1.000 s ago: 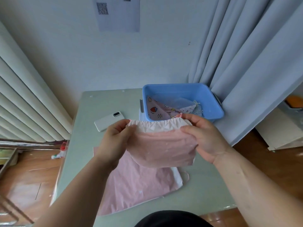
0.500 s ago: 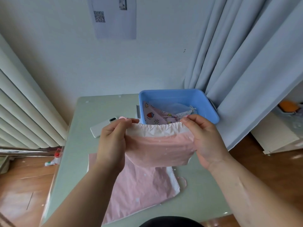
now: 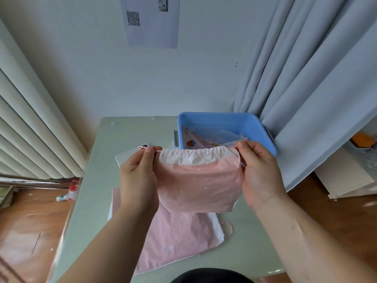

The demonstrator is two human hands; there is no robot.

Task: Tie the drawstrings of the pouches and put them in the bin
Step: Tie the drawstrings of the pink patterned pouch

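Note:
I hold a pink drawstring pouch [image 3: 199,186] with a gathered white top band up above the table. My left hand [image 3: 138,176] pinches the pink drawstring at the pouch's left end. My right hand [image 3: 259,172] pinches the string at the right end. The string is taut between them. A second pink pouch [image 3: 177,240] lies flat on the table under my hands. The blue bin [image 3: 226,121] stands at the table's far right and holds patterned pouches [image 3: 195,139].
A white phone [image 3: 124,158] lies on the green table [image 3: 122,135] behind my left hand. Grey curtains [image 3: 306,88] hang close to the bin's right side. A radiator [image 3: 30,129] stands at the left. Wooden floor lies on both sides.
Both hands slid outward from the pouch's top corners to the drawstring ends, and the white top band gathered tighter. The pouch rose a little.

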